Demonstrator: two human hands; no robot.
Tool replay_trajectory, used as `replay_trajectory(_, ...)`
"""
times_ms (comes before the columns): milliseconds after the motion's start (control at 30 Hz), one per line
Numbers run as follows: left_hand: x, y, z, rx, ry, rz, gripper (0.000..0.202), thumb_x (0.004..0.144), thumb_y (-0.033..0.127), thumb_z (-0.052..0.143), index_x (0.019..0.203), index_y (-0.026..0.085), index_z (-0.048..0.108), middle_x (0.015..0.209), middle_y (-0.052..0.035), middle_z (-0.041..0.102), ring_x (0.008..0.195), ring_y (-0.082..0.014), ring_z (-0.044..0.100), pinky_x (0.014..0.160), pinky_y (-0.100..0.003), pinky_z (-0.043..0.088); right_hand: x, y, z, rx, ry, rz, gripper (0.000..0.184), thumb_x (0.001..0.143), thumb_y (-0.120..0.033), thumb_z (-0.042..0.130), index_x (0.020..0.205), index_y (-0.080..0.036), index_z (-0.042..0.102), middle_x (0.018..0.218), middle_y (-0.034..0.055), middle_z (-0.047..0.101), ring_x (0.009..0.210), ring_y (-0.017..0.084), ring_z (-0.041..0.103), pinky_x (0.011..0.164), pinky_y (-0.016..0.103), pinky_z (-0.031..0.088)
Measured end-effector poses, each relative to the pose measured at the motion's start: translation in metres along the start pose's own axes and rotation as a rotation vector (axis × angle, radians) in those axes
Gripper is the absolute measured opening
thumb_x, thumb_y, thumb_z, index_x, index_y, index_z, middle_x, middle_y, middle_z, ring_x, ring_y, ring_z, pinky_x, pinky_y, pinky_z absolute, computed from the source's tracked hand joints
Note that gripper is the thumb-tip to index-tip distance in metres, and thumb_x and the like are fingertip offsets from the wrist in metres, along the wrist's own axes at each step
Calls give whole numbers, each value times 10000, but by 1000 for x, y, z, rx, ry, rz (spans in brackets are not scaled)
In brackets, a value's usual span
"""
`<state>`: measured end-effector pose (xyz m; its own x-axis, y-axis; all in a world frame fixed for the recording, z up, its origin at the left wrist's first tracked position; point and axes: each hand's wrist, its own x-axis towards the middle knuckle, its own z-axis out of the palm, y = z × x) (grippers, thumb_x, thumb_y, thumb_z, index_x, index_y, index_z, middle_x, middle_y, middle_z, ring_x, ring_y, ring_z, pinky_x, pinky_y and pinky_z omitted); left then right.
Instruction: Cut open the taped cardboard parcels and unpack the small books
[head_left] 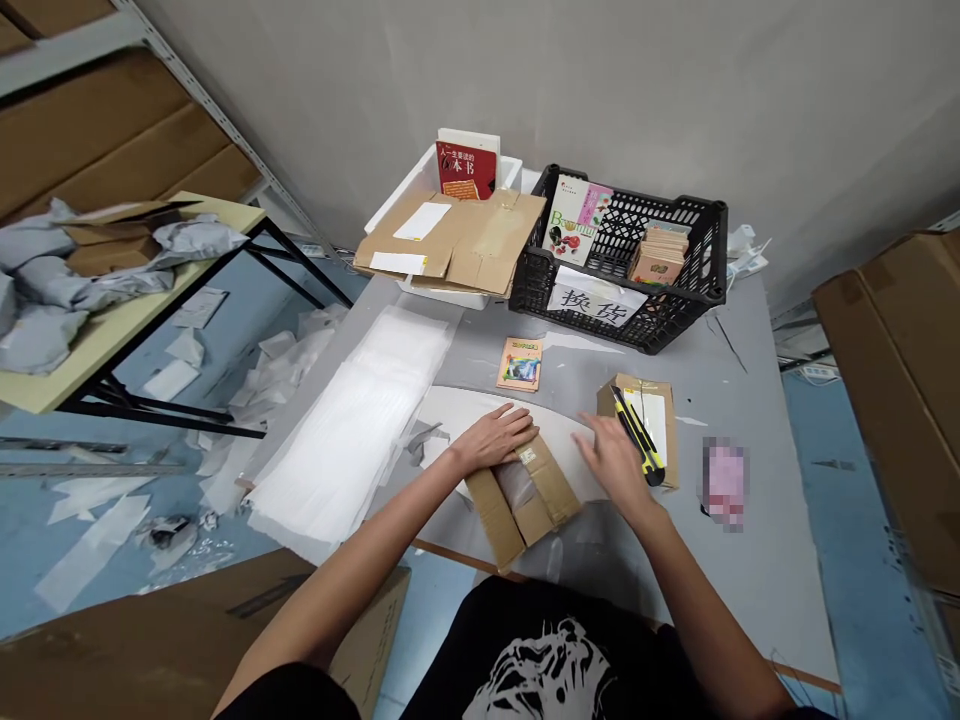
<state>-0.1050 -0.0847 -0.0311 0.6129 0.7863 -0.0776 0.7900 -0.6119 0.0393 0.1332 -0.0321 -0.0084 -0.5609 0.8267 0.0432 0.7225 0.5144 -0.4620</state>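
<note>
A small brown cardboard box [551, 478], tilted on the table's near edge, has its flaps partly apart, with clear plastic film [516, 484] showing in the gap. My left hand [495, 438] lies on the far left edge of this box, its fingers stretched out over the top. To the right of the box, my right hand [619, 462] is open and holds nothing, thumb and fingers apart. Just beyond it, a yellow-and-black box cutter [639, 437] rests on a second small cardboard box [670, 460] with a white label. A thin booklet [520, 364] lies flat ahead.
White foam sheets [360, 410] cover the table's left side. At the back stand a white bin [409, 200] with a flattened carton [480, 235] and red book [466, 170], and a black crate [667, 320] of books. A blurred pink item [725, 483] lies right.
</note>
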Motion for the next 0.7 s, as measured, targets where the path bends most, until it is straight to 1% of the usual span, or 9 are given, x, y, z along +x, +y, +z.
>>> replay_trajectory(67,-1,1,-1,36,-9,-6,409,899,423,469,1234,188,457,1271,-106,519,1242,-231,408,1024,-375,289,-9,23,-4,-156,167,79,424,919,-347,391,1256,-124,521,1190,185,582,1144,299,495,963,460,405)
replay_trajectory(100,-2,3,-1,51,-15,-30,388,908,417,451,1216,180,465,1271,-111,515,1219,-236,421,984,-369,317,-14,35,-4,-231,204,122,439,913,-341,398,1261,-99,509,1209,210,554,1153,316,471,953,471,403)
replay_trajectory(200,-2,9,-5,76,-27,-107,379,913,404,440,1206,164,464,1236,-128,520,1119,-244,471,886,-356,358,-23,63,2,-380,185,203,464,895,-328,417,1270,-61,477,1202,242,520,1126,337,451,906,476,415)
replay_trajectory(300,-3,12,-7,53,-36,-175,433,889,425,480,1221,147,464,1133,-138,558,1058,-259,489,904,-374,346,-24,74,10,-422,117,228,434,893,-287,401,1259,-66,474,1114,211,549,1038,309,486,866,437,430)
replay_trajectory(367,-6,12,-9,9,-51,-293,430,882,438,483,1173,123,507,1057,-152,576,1020,-279,507,893,-396,356,-21,75,13,-426,84,256,414,889,-263,393,1236,-58,486,1063,194,552,1000,297,497,846,410,434)
replay_trajectory(467,-12,12,-12,-83,-105,-560,402,896,441,434,1042,95,579,1010,-184,582,961,-307,547,799,-410,402,-13,70,11,-414,62,307,382,873,-240,408,1199,-62,496,1009,178,541,988,298,501,817,397,436)
replay_trajectory(533,-15,12,-15,-136,-155,-725,425,901,439,405,1013,76,595,1003,-198,590,935,-317,576,739,-398,424,-9,63,6,-380,49,344,370,865,-240,428,1191,-74,487,1002,168,527,974,293,518,777,382,445)
replay_trajectory(633,-17,15,-18,-201,-221,-900,483,898,443,373,1026,40,608,961,-203,628,888,-318,622,698,-380,442,-8,46,-4,-276,16,412,383,868,-285,442,1201,-98,455,1055,157,503,823,245,573,652,344,449)
replay_trajectory(700,-17,19,-19,-247,-251,-980,501,904,426,335,994,36,636,923,-202,657,877,-311,641,709,-374,449,-11,28,-11,-175,1,404,389,869,-326,441,1209,-138,436,1088,137,503,731,207,582,598,326,440)
